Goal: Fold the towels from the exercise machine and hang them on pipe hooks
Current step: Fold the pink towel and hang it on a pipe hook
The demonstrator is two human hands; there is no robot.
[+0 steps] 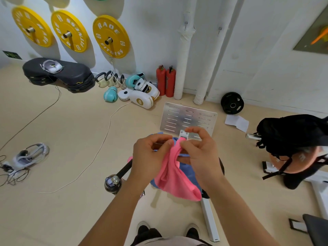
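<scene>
A pink towel (175, 176) hangs bunched in front of me, over a blue towel (190, 172) that lies draped on the exercise machine's bar (124, 170). My left hand (150, 157) pinches the pink towel's top edge from the left. My right hand (198, 151) pinches the same edge from the right, fingers curled. The two hands almost touch. Two white wrapped pipes (183, 55) run up the wall ahead, with small hooks (185, 24) high on them.
The machine's metal footplate (188, 118) lies just beyond my hands. Red fire extinguishers (166, 81), boxing gloves (138, 93) and kettlebells line the wall. A black backpack (291, 134) sits right, a shoe (30, 155) and cables left, yellow plates (111, 36) on the wall.
</scene>
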